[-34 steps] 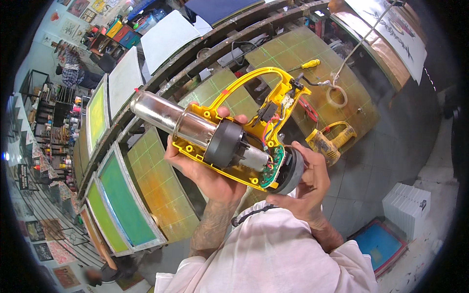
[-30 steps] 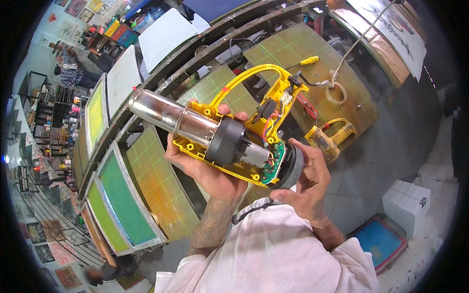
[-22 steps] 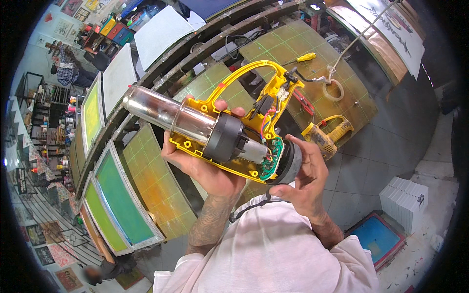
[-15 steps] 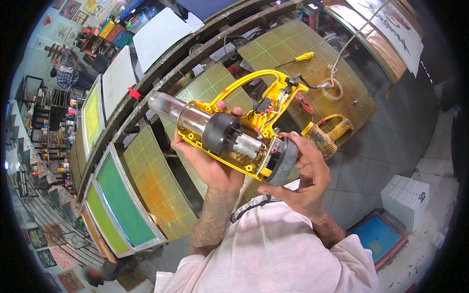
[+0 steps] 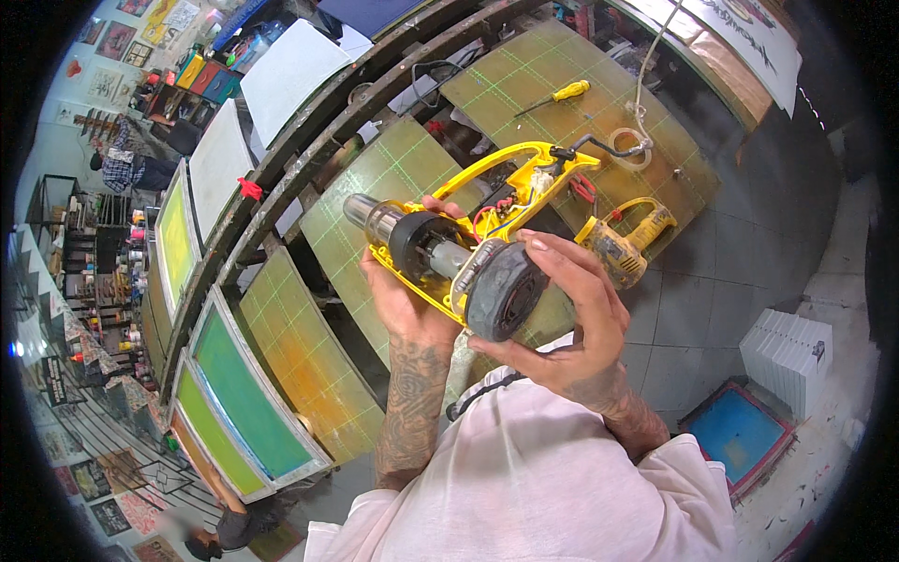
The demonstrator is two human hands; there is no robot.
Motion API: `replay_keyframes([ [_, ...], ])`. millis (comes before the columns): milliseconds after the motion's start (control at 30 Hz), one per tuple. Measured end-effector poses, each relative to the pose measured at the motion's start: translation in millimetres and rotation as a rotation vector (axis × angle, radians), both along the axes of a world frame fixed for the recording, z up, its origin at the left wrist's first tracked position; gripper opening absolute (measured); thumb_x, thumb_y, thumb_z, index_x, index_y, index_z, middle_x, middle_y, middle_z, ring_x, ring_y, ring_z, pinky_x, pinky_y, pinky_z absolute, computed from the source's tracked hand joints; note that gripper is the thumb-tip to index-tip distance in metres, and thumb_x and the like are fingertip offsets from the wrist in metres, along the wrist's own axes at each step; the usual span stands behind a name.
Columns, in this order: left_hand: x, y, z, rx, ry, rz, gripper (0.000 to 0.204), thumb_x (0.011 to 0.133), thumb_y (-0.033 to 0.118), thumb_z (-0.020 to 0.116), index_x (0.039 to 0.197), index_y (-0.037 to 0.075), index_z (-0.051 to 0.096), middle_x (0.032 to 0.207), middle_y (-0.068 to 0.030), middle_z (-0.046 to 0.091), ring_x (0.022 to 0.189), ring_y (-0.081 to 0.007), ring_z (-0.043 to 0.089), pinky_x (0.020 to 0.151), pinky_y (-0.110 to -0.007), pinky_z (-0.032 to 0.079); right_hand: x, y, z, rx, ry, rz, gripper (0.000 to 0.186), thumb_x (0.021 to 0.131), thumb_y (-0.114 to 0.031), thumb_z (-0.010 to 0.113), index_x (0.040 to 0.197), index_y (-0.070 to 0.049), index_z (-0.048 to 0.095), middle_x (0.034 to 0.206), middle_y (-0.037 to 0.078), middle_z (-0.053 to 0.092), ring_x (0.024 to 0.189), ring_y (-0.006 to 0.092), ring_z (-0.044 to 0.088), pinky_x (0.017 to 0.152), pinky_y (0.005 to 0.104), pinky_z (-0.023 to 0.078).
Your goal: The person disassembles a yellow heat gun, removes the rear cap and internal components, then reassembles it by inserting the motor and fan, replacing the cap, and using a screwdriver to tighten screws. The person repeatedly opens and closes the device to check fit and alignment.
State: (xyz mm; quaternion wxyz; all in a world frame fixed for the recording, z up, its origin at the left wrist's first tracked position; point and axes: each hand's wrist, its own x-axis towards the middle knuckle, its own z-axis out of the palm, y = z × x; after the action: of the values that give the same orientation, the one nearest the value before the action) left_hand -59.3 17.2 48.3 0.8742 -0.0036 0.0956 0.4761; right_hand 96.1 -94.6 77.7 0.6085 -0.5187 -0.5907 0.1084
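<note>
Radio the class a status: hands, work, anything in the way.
Left hand cradles open yellow housing. Right hand spans its black round end cap. Yellow-handled screwdriver lies beyond, apart from both hands.

Garment: loose white shirt (image 5: pixel 534 468), fabric creased, with short, wide sleeves (image 5: pixel 691 473). A black braided cord (image 5: pixel 484 389) lies at the shirt's upper edge. Tattoo patterns mark the left forearm (image 5: pixel 412 398) and the right forearm (image 5: pixel 629 412).

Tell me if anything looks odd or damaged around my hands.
The yellow tool in your left hand looks odd: one side is open, leaving its motor and wires bare. I can't tell if anything's broken. Past your right hand, a yellow piece with dark smudges lies by the edge of a board.
</note>
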Motion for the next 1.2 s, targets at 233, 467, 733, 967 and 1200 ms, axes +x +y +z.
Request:
replay_keyframes([
  [233, 7.0, -0.9, 6.3, 0.114, 0.049, 0.055, 0.052, 0.11, 0.038, 0.033, 0.133, -0.001, 0.058, 0.129, -0.0216, 0.065, 0.122, -0.0382, 0.06, 0.105, -0.054, 0.053, -2.9, 2.3, -11.4, 0.02, 0.123, 0.044, 0.084, 0.07, -0.015, 0.099, 0.14, 0.001, 0.055, 0.135, 0.023, 0.063, 0.125, 0.0343, 0.065, 0.106, 0.0417, 0.056],
  [467, 8.9, -3.8, 3.7, 0.124, 0.081, 0.07, 0.055, 0.11, 0.044, 0.033, 0.131, 0.001, 0.059, 0.129, -0.0189, 0.065, 0.123, -0.0376, 0.059, 0.106, -0.054, 0.052, -5.1, -2.2, -17.3, 0.0, 0.162, 0.029, 0.083, 0.072, -0.017, 0.099, 0.138, 0.0, 0.052, 0.135, 0.023, 0.062, 0.126, 0.0341, 0.064, 0.104, 0.0419, 0.056],
  [733, 8.6, -2.9, 6.8, 0.166, 0.156, 0.1, 0.049, 0.109, 0.04, 0.035, 0.127, 0.002, 0.06, 0.126, -0.0182, 0.066, 0.121, -0.038, 0.061, 0.105, -0.052, 0.053, -4.7, -5.6, -20.0, -0.063, 0.144, 0.041, 0.09, 0.068, -0.014, 0.101, 0.141, 0.0, 0.05, 0.139, 0.022, 0.057, 0.129, 0.0325, 0.062, 0.106, 0.0428, 0.055],
  [967, 3.6, -0.1, -0.4, 0.172, 0.119, 0.081, 0.054, 0.109, 0.041, 0.034, 0.134, 0.0, 0.058, 0.128, -0.0197, 0.065, 0.124, -0.0388, 0.059, 0.105, -0.054, 0.054, -11.8, -12.6, -29.9, 0.097, 0.153, -0.052, 0.094, 0.067, -0.026, 0.103, 0.14, 0.0, 0.05, 0.134, 0.024, 0.061, 0.123, 0.0339, 0.064, 0.101, 0.0412, 0.057],
  [1200, -28.6, 37.4, -26.4, 0.0, 0.122, 0.052, 0.055, 0.105, 0.037, 0.037, 0.131, -0.006, 0.058, 0.127, -0.0229, 0.065, 0.121, -0.0394, 0.06, 0.106, -0.057, 0.052, 16.4, -42.8, -124.8, -0.345, -0.2, -0.016, 0.085, 0.066, -0.03, 0.099, 0.135, -0.004, 0.056, 0.129, 0.02, 0.06, 0.111, 0.0334, 0.064, 0.093, 0.0467, 0.055],
])
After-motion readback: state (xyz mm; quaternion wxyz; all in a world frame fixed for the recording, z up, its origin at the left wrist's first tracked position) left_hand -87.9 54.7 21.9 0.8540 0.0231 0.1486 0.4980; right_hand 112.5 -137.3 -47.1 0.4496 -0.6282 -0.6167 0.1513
